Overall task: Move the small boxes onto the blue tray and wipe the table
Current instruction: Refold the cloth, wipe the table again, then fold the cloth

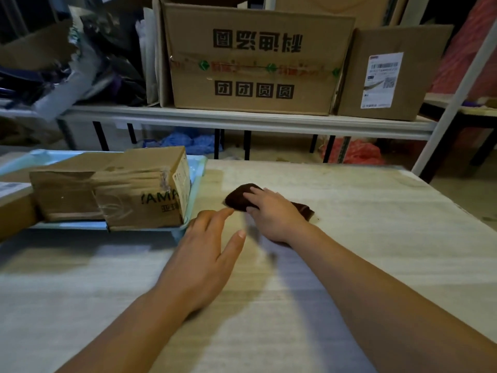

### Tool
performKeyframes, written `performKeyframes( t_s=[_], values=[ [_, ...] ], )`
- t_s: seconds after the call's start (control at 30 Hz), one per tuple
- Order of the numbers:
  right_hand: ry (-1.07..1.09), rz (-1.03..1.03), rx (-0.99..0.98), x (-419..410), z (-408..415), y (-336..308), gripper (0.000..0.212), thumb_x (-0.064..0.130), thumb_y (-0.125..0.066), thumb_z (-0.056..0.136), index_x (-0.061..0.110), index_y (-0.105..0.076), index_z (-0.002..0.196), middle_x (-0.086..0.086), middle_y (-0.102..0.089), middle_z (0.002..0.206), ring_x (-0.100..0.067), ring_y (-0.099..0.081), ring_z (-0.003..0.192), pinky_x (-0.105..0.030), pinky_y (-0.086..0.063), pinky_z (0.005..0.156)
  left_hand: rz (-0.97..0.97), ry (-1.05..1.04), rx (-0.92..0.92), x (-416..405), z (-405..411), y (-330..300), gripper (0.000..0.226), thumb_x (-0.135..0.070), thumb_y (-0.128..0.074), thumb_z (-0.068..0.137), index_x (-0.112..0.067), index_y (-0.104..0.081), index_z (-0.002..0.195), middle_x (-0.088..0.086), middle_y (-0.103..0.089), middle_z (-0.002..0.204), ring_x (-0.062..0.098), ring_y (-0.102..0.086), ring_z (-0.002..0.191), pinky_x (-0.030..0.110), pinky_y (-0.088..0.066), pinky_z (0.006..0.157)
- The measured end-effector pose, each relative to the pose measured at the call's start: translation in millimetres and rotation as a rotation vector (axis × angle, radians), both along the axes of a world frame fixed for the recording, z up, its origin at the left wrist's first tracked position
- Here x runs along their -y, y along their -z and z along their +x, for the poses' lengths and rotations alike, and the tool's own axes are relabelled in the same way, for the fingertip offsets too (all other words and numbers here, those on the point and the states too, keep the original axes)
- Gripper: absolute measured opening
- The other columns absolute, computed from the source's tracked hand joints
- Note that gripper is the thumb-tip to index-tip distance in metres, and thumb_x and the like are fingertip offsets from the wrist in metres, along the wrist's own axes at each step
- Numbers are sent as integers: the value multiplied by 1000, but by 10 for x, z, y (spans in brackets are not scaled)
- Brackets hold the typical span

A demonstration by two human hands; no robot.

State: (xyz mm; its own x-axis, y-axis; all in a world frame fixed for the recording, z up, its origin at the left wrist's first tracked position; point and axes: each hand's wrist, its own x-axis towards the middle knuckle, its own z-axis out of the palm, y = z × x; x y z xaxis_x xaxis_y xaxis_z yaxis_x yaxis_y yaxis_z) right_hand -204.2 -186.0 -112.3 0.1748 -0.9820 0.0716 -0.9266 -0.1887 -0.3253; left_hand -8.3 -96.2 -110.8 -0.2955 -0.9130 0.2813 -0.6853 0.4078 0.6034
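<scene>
My right hand point(271, 214) covers the middle of the dark cloth point(242, 196), so I see only its two ends. The taped box point(113, 189) hides most of the blue tray point(196, 184), whose left end runs out of frame, as does another box point(13, 208) at the left edge. The label on the taped box's end is too small to read, and the print on its front seems partly cut off by tape.

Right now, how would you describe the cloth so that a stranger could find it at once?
Look at the pale table, to the right of the blue tray that carries the boxes. The cloth lies there under the right hand, with the left hand open beside it. It is the only dark brown, soft thing on the tabletop.
</scene>
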Motion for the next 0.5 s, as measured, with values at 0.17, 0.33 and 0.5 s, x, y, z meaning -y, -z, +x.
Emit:
performKeyframes(
  t_s=[0.17, 0.33, 0.5],
  values=[
    [-228, 3, 24, -428, 5, -31, 52, 25, -48, 107, 33, -40, 158, 10, -26, 171, -13, -17, 157, -37, -13, 128, -19, 27, 3, -29, -8, -5, 60, -60, -31, 97, -37, -31, 152, -11, -40, 148, 8, -41, 131, 32, -39, 105],
    [-222, -1, 12, -764, -423, 3, 50, 22, -47, 109, 32, -42, 158, 13, -28, 170, -10, -18, 157, -27, -11, 126, -16, 112, 42, -68, -9, 21, 62, -67, -28, 95, -43, -29, 152, -17, -37, 147, 3, -38, 129, 28, -35, 99],
    [164, 20, 0, -977, -1353, -49, 49, 25, -45, 111, 29, -39, 159, 5, -27, 171, -22, -22, 158, -39, -16, 128, -22, 188, 62, -131, 21, -5, 64, -72, -28, 93, -44, -33, 151, -17, -36, 148, -3, -37, 122, 26, -31, 100]
  ],
)
